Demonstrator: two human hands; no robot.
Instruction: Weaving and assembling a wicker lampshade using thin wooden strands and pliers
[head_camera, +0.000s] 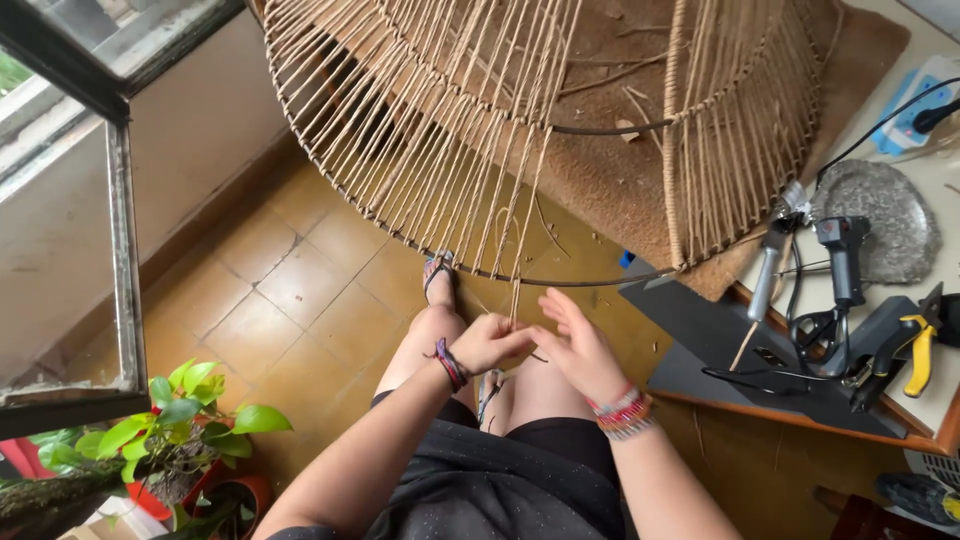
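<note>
A large round wire lampshade frame (560, 275) wrapped with tan cord (450, 150) hangs over my lap. My left hand (488, 342) is closed on a cord strand (516, 292) that runs down from the frame's lower rim. My right hand (578, 345) sits just beside it, fingers spread and loosely curved, touching the same strand's end near my left fingers. Both wrists wear woven bracelets. My bare knees and a sandalled foot (438, 272) show below the frame.
A brown mat (620, 180) lies on the tiled floor. At right, a desk (800, 400) carries a glue gun (843, 262), scissors (815, 330), yellow-handled pliers (915, 350), a grey dish (885, 215) and cables. A potted plant (190, 430) stands lower left beside a window frame (125, 260).
</note>
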